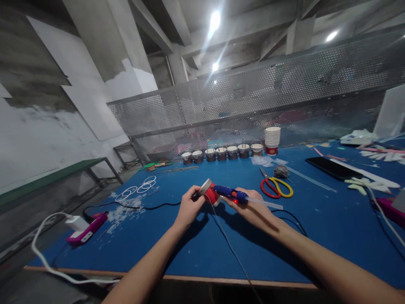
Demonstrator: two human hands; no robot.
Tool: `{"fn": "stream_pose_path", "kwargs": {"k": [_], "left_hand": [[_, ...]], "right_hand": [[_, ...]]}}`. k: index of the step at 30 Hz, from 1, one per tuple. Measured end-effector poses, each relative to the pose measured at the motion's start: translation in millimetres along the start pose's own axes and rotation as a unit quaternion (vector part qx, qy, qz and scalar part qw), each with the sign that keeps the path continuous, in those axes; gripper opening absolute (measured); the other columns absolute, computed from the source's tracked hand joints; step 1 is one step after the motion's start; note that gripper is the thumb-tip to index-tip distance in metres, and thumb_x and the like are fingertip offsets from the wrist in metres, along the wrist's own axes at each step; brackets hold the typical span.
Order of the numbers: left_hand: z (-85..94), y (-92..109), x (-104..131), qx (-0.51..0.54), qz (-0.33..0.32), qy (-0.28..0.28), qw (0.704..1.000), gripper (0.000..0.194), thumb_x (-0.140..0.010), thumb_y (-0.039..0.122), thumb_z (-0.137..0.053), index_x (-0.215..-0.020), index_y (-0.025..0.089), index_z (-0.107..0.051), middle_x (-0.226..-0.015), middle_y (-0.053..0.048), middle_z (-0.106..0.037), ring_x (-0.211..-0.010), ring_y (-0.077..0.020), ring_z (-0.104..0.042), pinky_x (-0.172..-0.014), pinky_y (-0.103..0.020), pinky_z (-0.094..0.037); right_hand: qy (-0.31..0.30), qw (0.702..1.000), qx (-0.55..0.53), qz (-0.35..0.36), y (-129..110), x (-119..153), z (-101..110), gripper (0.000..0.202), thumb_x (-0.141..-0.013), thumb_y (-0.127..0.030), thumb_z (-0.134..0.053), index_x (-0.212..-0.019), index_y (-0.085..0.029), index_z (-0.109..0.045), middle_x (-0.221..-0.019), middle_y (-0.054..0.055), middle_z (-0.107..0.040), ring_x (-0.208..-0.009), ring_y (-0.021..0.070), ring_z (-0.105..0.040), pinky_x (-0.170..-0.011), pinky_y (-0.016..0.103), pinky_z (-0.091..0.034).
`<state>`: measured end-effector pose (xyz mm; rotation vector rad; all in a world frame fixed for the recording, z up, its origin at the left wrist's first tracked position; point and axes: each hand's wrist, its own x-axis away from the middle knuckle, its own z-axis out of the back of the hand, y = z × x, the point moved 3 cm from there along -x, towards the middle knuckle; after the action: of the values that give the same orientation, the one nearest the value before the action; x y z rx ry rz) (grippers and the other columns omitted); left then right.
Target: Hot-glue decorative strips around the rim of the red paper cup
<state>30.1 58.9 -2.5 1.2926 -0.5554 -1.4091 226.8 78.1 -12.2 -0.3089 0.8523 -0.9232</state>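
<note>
My left hand [189, 205] grips a small red paper cup [212, 195], tilted on its side, with grey cord wound round one end. From the cup a loose length of grey cord [228, 242] runs down over the table's front edge. My right hand [253, 210] is closed round a blue hot glue gun [228, 193], a clear glue stick [265, 203] jutting from its back. The gun's nozzle is close to the cup; whether it touches I cannot tell. Red-and-yellow scissors [276, 186] and a ball of grey cord [281, 171] lie beyond my right hand.
Along the back of the blue table [133, 249] stand several cord-wrapped cups [221, 154] and a stack of paper cups [272, 140]. White rings [137, 190] and a purple power strip [87, 230] lie left. A black phone [333, 168] rests at right.
</note>
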Motion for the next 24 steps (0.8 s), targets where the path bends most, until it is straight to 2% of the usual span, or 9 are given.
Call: {"fn": "stream_pose_path", "kwargs": {"k": [5, 9, 13, 17, 20, 24], "left_hand": [[-1.1, 2.0, 1.5, -0.010, -0.003, 0.001, 1.000, 0.005, -0.064, 0.022, -0.057, -0.065, 0.018, -0.060, -0.062, 0.004, -0.056, -0.058, -0.0116, -0.050, -0.057, -0.022, -0.041], [-1.5, 0.7, 1.6, -0.020, -0.010, 0.003, 1.000, 0.007, -0.066, 0.024, -0.057, -0.066, 0.018, -0.059, -0.062, 0.005, -0.055, -0.059, -0.0114, -0.050, -0.058, -0.022, -0.041], [-1.9, -1.0, 1.1, -0.007, -0.012, -0.003, 1.000, 0.008, -0.065, 0.025, -0.058, -0.068, 0.018, -0.060, -0.063, 0.004, -0.056, -0.060, -0.0116, -0.050, -0.060, -0.022, -0.041], [-2.1, 0.2, 1.4, 0.002, -0.003, -0.006, 1.000, 0.008, -0.064, 0.024, -0.057, -0.069, 0.018, -0.060, -0.065, 0.004, -0.056, -0.061, -0.0116, -0.050, -0.061, -0.022, -0.041], [-1.6, 0.9, 1.2, 0.000, 0.007, -0.004, 1.000, 0.007, -0.064, 0.024, -0.058, -0.067, 0.018, -0.059, -0.063, 0.005, -0.055, -0.059, -0.0113, -0.049, -0.060, -0.022, -0.040], [-0.4, 1.1, 0.4, 0.000, 0.002, -0.002, 1.000, 0.006, -0.064, 0.023, -0.057, -0.065, 0.018, -0.059, -0.061, 0.005, -0.055, -0.058, -0.0110, -0.048, -0.059, -0.022, -0.039]], "right_hand": [[-0.004, 1.000, 0.016, -0.017, -0.9, -0.6, 0.6, 0.039, -0.085, -0.054, -0.052, -0.065, -0.022, -0.061, -0.061, 0.003, -0.065, -0.051, 0.0159, -0.054, -0.048, 0.024, -0.029], [-0.017, 0.998, 0.057, 0.010, -6.5, 3.9, -5.0, 0.034, -0.086, -0.047, -0.055, -0.065, -0.021, -0.061, -0.062, 0.005, -0.067, -0.052, 0.0164, -0.059, -0.050, 0.024, -0.028], [-0.026, 0.994, 0.085, 0.067, -9.9, 9.3, -10.2, 0.024, -0.086, -0.038, -0.054, -0.073, -0.020, -0.063, -0.067, 0.006, -0.069, -0.057, 0.0172, -0.063, -0.051, 0.025, -0.026], [-0.037, 0.991, 0.091, 0.088, -9.5, 10.7, -9.6, 0.023, -0.087, -0.037, -0.052, -0.076, -0.020, -0.063, -0.069, 0.006, -0.070, -0.057, 0.0175, -0.062, -0.051, 0.026, -0.026], [-0.034, 0.993, 0.086, 0.070, -8.2, 8.2, -5.9, 0.025, -0.087, -0.039, -0.052, -0.075, -0.019, -0.063, -0.068, 0.006, -0.069, -0.057, 0.0175, -0.062, -0.051, 0.026, -0.027], [-0.019, 0.998, 0.053, -0.004, -3.7, 2.4, -1.0, 0.032, -0.085, -0.045, -0.055, -0.066, -0.020, -0.061, -0.062, 0.005, -0.066, -0.052, 0.0165, -0.058, -0.049, 0.025, -0.028]]}}
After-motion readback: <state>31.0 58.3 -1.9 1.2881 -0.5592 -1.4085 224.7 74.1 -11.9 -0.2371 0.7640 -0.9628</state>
